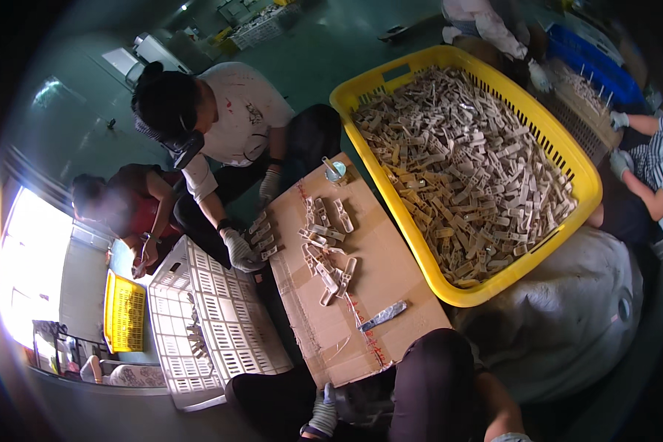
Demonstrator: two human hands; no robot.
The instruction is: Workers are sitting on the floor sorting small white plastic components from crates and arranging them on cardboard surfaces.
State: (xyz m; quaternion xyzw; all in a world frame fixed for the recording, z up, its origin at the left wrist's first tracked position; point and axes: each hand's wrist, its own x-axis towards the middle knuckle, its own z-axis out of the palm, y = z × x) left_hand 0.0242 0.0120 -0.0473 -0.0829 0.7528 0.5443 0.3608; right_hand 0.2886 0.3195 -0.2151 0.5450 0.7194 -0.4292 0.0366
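My left hand (322, 414), in a striped knit glove, is low between my knees, just below the near edge of a cardboard sheet (302, 317). Its fingers look curled in, and what they hold, if anything, is hidden. Of my right arm only the forearm (498, 405) shows, beside my right knee; that hand is hidden. On the cardboard lie a loose group of pale beige slotted plastic pieces (326, 276) and a flat grey-blue tool (383, 315). A small cup (337, 174) with a stick in it stands at the far corner.
A yellow crate (460, 296) heaped with similar pieces stands to the right, on a pale sack (560, 317). At left is a white slatted crate (236, 331). A person's gloved hand (241, 250) reaches a row of pieces at the cardboard's left edge. More people sit around.
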